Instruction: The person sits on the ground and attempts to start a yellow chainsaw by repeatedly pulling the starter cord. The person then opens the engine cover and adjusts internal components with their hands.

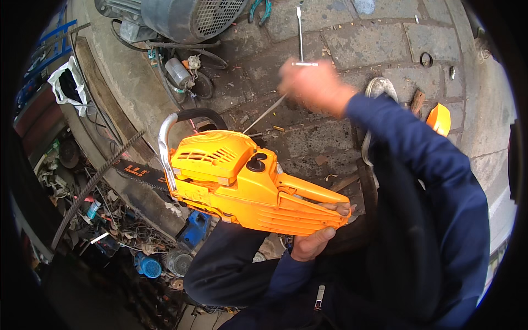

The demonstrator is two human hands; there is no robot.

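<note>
- Worn stone paving [374,49] fills the upper part of the head view, with a grey motor [192,22] at the upper left and mixed scrap [118,220] along the left side.
- An orange chainsaw [220,181] is in the middle, just above the person's dark trouser leg [225,264].
- At its back end, the left hand [312,245] grips the rear handle [316,190]: the thumb lies along the lower edge, and the fingers [341,208] show through the handle opening, wrapped round it.
- The right hand [316,87] is apart from the saw body, above and right of it; it is blurred, so I cannot tell how its fingers are set. A thin pale strand [264,115] runs between that hand and the saw.
- The saw's long axis runs nearly crosswise, its guide bar [140,175] pointing left and slightly up, its back end right.
- Near the right hand is a T-handled tool [300,33].
</note>
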